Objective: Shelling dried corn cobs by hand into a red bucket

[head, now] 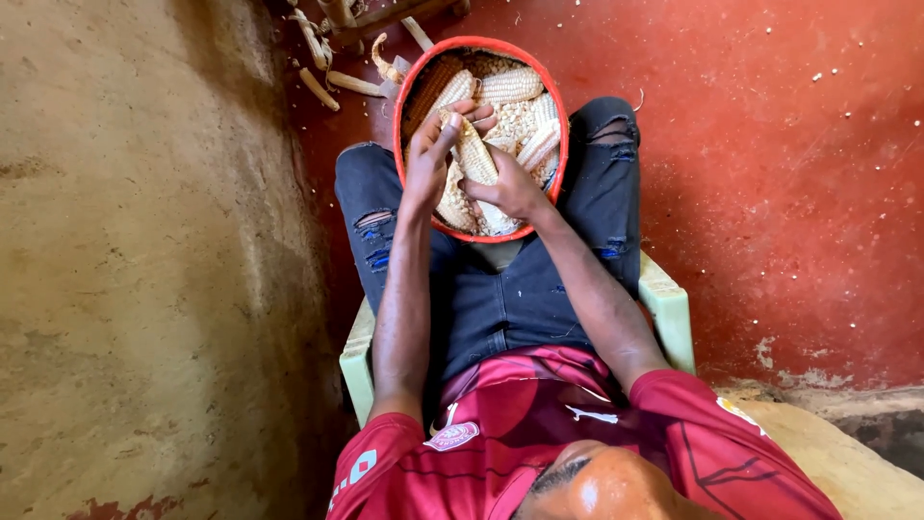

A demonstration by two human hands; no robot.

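Observation:
A red-rimmed round bowl (398, 106) rests on my lap, filled with pale maize cobs and loose kernels. Both hands hold one cob (474, 154) over the bowl. My left hand (430, 159) grips its upper end, thumb pressed along the kernels. My right hand (507, 188) wraps its lower end. Other whole cobs (510, 85) lie at the bowl's far side, and a darker stripped cob (433, 82) lies at the far left inside the rim.
I sit on a pale green plastic chair (666, 308) on a red floor (770, 173). Bare stripped cobs (332, 82) lie on the floor beyond the bowl. A tan earthen wall (144, 270) rises on the left. Scattered kernels dot the floor at right.

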